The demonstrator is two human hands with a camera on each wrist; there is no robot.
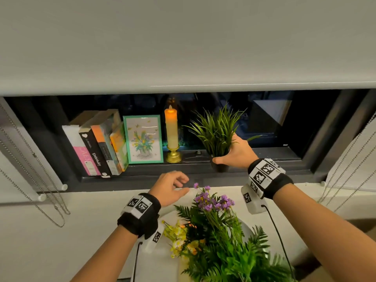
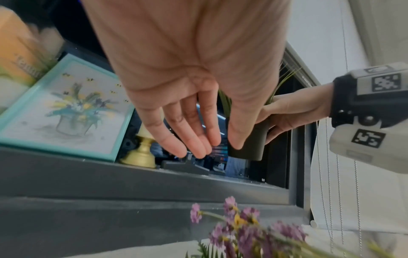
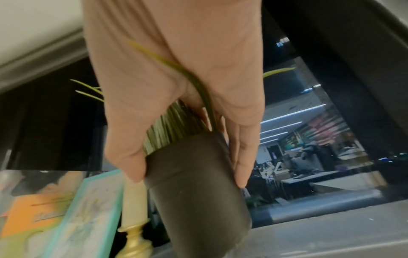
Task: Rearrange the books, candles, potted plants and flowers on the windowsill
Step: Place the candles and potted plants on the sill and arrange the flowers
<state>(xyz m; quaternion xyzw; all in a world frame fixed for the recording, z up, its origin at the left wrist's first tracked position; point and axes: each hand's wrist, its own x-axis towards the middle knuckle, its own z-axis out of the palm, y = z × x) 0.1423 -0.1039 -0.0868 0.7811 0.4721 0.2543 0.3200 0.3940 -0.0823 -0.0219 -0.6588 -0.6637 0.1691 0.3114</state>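
Fingers (image 3: 240,157) and thumb of our right hand (image 1: 237,154) are curled round the dark pot of the potted plant (image 1: 216,133), thumb on one side of the pot and fingers on the other, as the right wrist view shows plainly; the plant stands upright at the right part of the windowsill (image 1: 264,159), well apart from the candle (image 1: 171,131), and we cannot tell whether the pot already rests on the sill or is held just above it; our left hand (image 1: 171,188) holds nothing, its fingers loosely bent and a little spread, hovering in front of the sill beside the bunch of flowers (image 1: 213,202); we judge the task to be about half done, because the books (image 1: 97,147) lean together at the left, the framed picture (image 1: 143,139) stands next to them and the candle next to it, while the plant is only now finding its place and the flowers lie below the sill, not yet on it; the plant has long, thin green leaves that fan out stiffly from a small, smooth, dark cylindrical pot; some blades are pressed under our palm; it looks artificial and light, we think.
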